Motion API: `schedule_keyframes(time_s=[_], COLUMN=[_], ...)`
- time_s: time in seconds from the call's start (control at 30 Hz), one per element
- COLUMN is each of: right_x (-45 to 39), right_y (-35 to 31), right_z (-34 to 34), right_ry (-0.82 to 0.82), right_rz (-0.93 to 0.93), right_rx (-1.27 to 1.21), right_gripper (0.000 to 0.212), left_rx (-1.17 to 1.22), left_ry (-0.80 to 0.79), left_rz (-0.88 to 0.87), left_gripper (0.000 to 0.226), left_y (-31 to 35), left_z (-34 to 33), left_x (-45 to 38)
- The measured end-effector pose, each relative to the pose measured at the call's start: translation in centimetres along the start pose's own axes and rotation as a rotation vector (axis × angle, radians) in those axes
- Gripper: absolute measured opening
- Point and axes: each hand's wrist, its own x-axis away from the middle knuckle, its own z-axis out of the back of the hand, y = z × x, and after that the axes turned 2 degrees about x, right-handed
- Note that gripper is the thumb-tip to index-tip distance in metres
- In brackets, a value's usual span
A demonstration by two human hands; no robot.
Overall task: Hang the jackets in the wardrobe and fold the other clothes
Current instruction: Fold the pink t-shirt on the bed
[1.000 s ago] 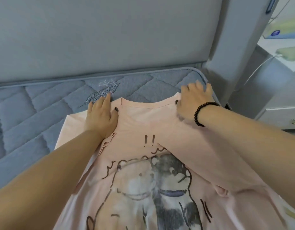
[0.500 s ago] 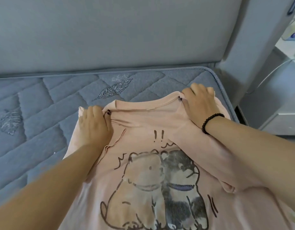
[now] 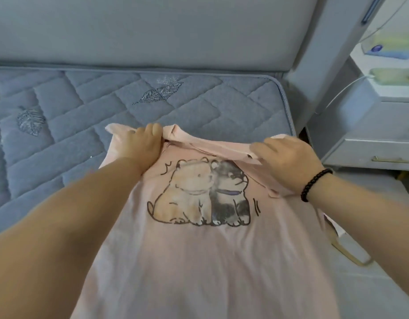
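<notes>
- My left hand (image 3: 140, 147) is gripping the top edge of the pink shirt (image 3: 198, 261) near its left shoulder, fingers curled over the fabric and bunching it into a small roll.
- My right hand (image 3: 288, 161) is pinching the same top edge at the right shoulder, thumb under and fingers over the cloth, lifting it a little off the surface.
- The two hands are sitting well apart, with the collar strip of the shirt stretching between them and folding toward me over the chest.
- A black bead bracelet (image 3: 314, 184) is circling my right wrist, just behind the hand.
- Directly below and between my hands I am seeing the cartoon print (image 3: 198, 194) of two animals sitting side by side, one tan and one dark grey, facing up and uncovered.
- The rest of the shirt is lying flat from my hands down toward me, running under both forearms and out of the bottom of the view.
- The shirt is resting on a blue-grey quilted mattress (image 3: 60, 125), which is spreading beyond and to the left of my left hand, with stitched leaf marks on it.
- Past my hands a padded grey headboard (image 3: 141, 31) is standing upright.
- To the right of my right hand a pale drawer unit (image 3: 371, 148) is standing beside the bed.
</notes>
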Motion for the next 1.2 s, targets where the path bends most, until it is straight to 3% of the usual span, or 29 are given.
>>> schedule_keyframes(time_s=[0.03,0.13,0.23,0.37,0.57,0.7,0.77,0.83,0.9,1.0,1.1,1.2], right_x=[1.3,4.9,8.0,12.2,17.9,20.8,21.1,21.8,22.4,23.8,25.0,26.3], right_y=[-0.8,-3.7,-7.4,-12.3,-19.6,-23.2,-24.1,-24.9,-26.2,-28.4,-29.6,-30.2], right_z=[1.1,4.2,7.5,11.1,14.8,17.4,18.5,18.7,19.0,19.5,20.2,20.7], right_ry=[-0.045,-0.136,-0.227,-0.266,-0.362,-0.564,-0.694,-0.782,-0.924,-1.000,-0.952,-0.914], right_rz=[0.063,0.113,0.118,0.041,-0.051,-0.094,-0.158,-0.237,-0.258,-0.275,-0.262,-0.214], right_rx=[0.046,0.062,0.032,0.009,-0.024,0.002,0.046,0.056,0.002,-0.102,-0.152,-0.178], right_gripper=[0.010,0.022,0.020,0.019,0.032,0.045,0.035,0.025,0.031,0.031,0.033,0.037], left_rx=[0.047,0.152,0.161,0.202,0.170,0.180,0.184,0.219,0.248,0.170,0.141,0.126], left_ry=[-0.054,-0.134,-0.024,0.157,0.171,0.173,0.152,0.137,0.138,0.185,0.104,0.085], left_rz=[-0.012,-0.079,-0.200,-0.582,-0.841,-0.894,-0.893,-0.805,-0.713,-0.755,-0.768,-0.743], left_gripper=[0.015,0.016,0.031,0.054,0.047,0.046,0.047,0.048,0.046,0.014,0.056,0.067], left_y=[0.0,-0.9,-2.6,-5.2,-8.0,-7.7,-7.4,-6.9,-6.5,-6.5,-7.4,-8.8], left_z=[0.3,0.9,2.8,4.1,4.5,5.8,6.4,7.3,7.9,8.0,7.9,8.0], left_x=[1.6,7.6,14.9,23.2,32.7,37.8,40.1,42.1,43.5,45.0,46.4,47.2])
